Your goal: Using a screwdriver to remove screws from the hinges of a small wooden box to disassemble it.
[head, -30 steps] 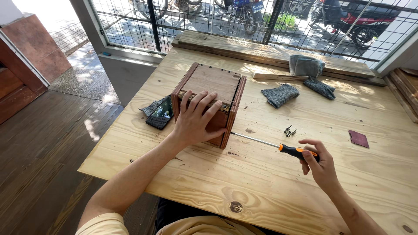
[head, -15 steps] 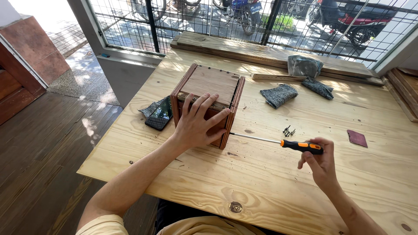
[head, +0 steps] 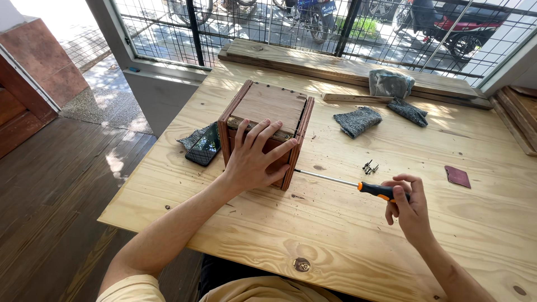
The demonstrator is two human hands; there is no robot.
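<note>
Left hand (head: 254, 159), fingers spread, braces the rigid, likely weighty wooden box (head: 267, 130) at centre frame. Right hand (head: 407, 204) fingers grip the screwdriver (head: 358, 184) by its handle.

- Strong daylight enters through the black wire-mesh window (head: 335, 28) beyond both hands, leaving the street outside washed out.
- The pale pine tabletop (head: 347, 235) is bright and evenly lit; sunlit patches glare near the folded grey cloths (head: 358, 120), above the right hand (head: 411, 207).
- The left hand (head: 254, 159) casts a soft shadow on the brown wooden box (head: 268, 126).
- Dark plank floor (head: 50, 212), left of that hand, is dimmer, with sun spots.
- Focus is sharp; straight edges bow slightly at the borders.
</note>
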